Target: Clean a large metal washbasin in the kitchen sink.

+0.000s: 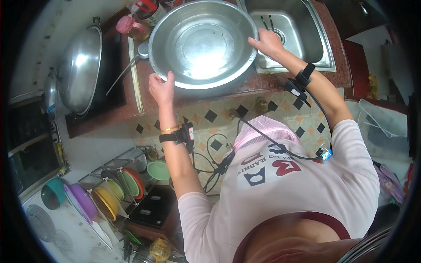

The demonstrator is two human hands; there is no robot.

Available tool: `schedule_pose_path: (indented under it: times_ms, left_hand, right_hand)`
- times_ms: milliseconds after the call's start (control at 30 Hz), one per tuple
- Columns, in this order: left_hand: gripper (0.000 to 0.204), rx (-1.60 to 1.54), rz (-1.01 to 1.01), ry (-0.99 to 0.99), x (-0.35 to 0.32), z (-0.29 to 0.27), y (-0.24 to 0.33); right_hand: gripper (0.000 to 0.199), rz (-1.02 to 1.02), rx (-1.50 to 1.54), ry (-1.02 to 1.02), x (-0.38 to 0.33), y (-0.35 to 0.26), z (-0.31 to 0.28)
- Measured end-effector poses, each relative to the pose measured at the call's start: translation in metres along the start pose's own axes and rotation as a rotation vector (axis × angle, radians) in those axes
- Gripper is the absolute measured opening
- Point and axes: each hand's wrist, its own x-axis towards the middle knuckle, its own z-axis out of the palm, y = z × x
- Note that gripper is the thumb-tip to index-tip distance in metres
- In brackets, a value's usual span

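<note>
A wide, round metal basin [202,73] with a broad shiny rim sits on the reddish-brown counter, partly over its front edge. My left hand [162,89] is closed at the basin's near left rim, with the thumb up against the edge and the fingers curled outside it. At the right rim, my right hand [268,43] is closed too. Its thumb points in at the edge, while the fingertips are partly hidden. A little water or wet shine shows on the basin's floor. Both wrists carry black strapped devices with cables.
Right of the basin is a steel sink [302,39]. A long-handled ladle [143,50] and a pink-lidded jug [131,27] stand on its left. Beyond them, a large metal wok [82,70] leans over a dark hob. A rack of colourful bowls [105,202] stands low at left.
</note>
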Motion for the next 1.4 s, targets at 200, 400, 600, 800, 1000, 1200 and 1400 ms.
schedule_pose_path:
  times_ms: [200,400,600,800,1000,1200,1400]
  left_hand:
    - [0.036,-0.093,0.003,-0.067,0.003,-0.001,0.031]
    - [0.037,-0.120,0.065,-0.155,0.021,0.004,0.082]
    - [0.039,-0.182,0.169,-0.201,0.020,0.032,0.127]
    - [0.038,-0.161,0.170,-0.292,0.010,0.053,0.160]
    - [0.037,-0.200,0.211,-0.320,0.008,0.065,0.176]
    - [0.035,-0.243,0.129,-0.373,0.011,0.064,0.199]
    - [0.035,-0.158,0.196,-0.372,0.019,0.062,0.220]
  right_hand:
    - [0.051,-0.006,0.132,0.055,-0.015,0.024,-0.016]
    - [0.051,0.087,0.187,0.106,-0.034,0.053,-0.040]
    - [0.050,0.206,0.207,0.039,-0.058,0.087,-0.065]
    - [0.052,0.277,0.207,0.018,-0.077,0.129,-0.064]
    - [0.057,0.308,0.246,-0.036,-0.091,0.150,-0.064]
    - [0.058,0.273,0.345,-0.130,-0.094,0.158,-0.064]
    - [0.053,0.320,0.410,-0.150,-0.096,0.159,-0.061]
